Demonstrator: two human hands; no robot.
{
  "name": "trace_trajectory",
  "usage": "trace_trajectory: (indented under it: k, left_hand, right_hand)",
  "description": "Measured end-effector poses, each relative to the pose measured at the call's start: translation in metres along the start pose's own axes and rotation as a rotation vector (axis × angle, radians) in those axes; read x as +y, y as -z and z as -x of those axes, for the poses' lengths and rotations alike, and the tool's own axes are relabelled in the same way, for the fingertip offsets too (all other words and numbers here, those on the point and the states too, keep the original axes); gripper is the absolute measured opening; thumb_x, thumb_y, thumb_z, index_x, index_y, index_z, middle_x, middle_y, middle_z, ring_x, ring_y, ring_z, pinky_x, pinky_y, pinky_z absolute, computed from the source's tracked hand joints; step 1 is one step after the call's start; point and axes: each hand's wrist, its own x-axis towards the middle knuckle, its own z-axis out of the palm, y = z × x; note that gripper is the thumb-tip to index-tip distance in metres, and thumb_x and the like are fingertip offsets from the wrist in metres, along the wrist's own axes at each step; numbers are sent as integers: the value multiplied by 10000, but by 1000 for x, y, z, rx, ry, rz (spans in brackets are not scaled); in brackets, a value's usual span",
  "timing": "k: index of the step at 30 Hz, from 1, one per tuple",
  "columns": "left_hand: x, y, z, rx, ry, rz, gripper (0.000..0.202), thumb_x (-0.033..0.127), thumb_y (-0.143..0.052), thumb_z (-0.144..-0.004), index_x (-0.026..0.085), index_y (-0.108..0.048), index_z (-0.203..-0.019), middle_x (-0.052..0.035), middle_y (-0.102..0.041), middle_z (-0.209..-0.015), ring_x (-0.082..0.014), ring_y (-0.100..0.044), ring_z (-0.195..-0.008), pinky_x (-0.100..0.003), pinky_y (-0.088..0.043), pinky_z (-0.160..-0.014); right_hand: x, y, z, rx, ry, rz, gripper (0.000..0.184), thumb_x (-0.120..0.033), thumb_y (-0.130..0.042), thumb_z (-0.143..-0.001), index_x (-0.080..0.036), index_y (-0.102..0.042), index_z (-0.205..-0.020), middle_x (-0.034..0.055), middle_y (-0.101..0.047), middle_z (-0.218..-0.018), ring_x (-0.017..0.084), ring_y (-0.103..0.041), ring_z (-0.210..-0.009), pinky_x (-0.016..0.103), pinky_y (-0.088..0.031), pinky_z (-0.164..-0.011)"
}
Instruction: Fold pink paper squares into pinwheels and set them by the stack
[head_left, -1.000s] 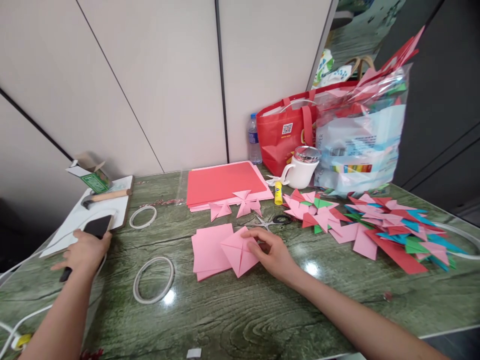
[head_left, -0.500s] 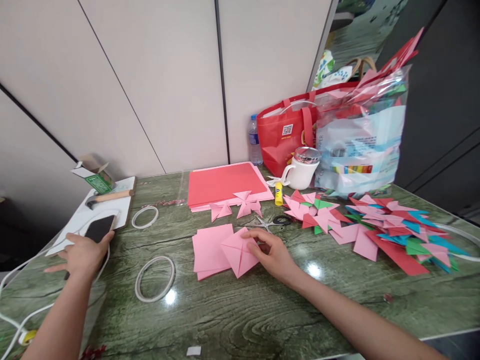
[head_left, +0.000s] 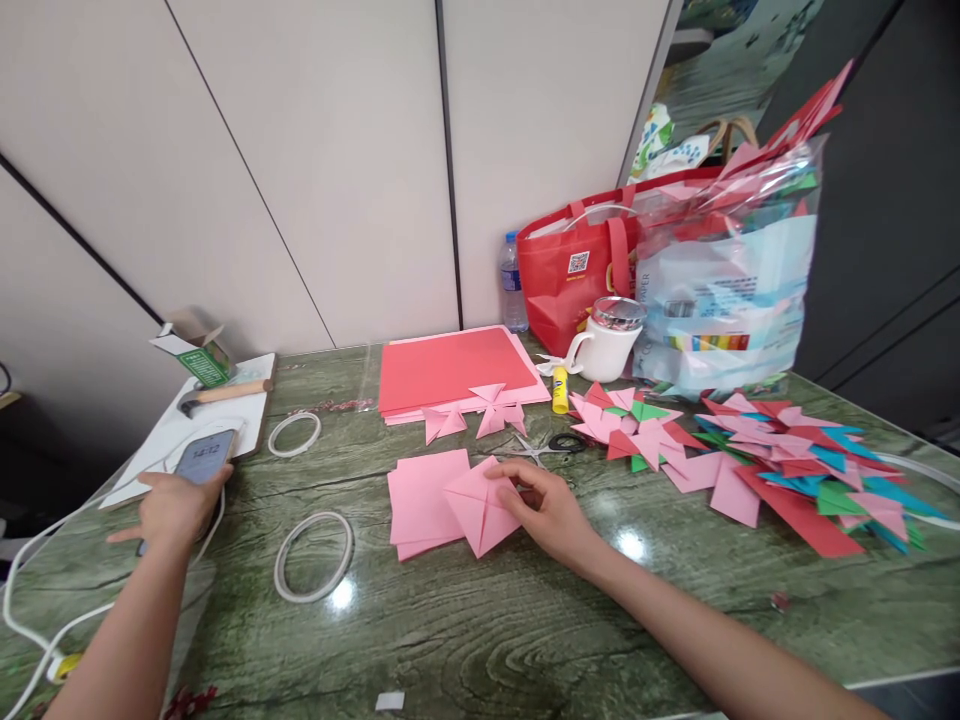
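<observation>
My left hand (head_left: 171, 506) is closed round a phone (head_left: 204, 456) at the left of the green table; its screen is lit. My right hand (head_left: 546, 505) rests with curled fingers on a folded pink paper square (head_left: 477, 508), pinching its right corner. That square lies on a small stack of pink sheets (head_left: 420, 498). Scissors (head_left: 546, 445) lie just beyond my right hand.
Behind lie a red paper stack (head_left: 450, 368), small pink pinwheels (head_left: 487, 410), a glue stick (head_left: 559, 389), a white mug (head_left: 604, 341), a water bottle (head_left: 511, 283), a red bag (head_left: 574, 265) and a plastic bag. Coloured folded papers (head_left: 780, 460) spread at right. Two white rings (head_left: 312, 555), a hammer (head_left: 221, 393) and a cable lie left.
The phone's screen has lit up in my left hand, which shifted slightly. My right hand stays on the pink square.
</observation>
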Motion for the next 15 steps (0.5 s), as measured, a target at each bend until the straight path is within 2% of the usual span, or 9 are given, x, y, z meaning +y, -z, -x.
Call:
trace_trajectory:
  k: [10, 15]
  left_hand:
    - [11, 2, 5, 4, 0, -46, 1154, 566, -564, -635, -35, 118, -1346, -425, -402, -1220, -522, -367, -1163, -657, -323, -726]
    - [8, -5, -1, 47, 1, -41, 1131, 554, -581, -630, -88, 35, -1328, -453, -409, -1184, -541, -364, -1150, -676, -306, -739]
  right_hand:
    - [0, -1, -1, -8, -23, 7, 185, -191, -513, -769, -194, -637, -906, 67, -629, -985, 187, -593, -890, 252, -483, -658]
    - [-1, 0, -1, 3, -33, -4, 188, -197, -511, -772, -188, -629, -919, 68, -630, -986, 183, -596, -882, 255, -485, -658]
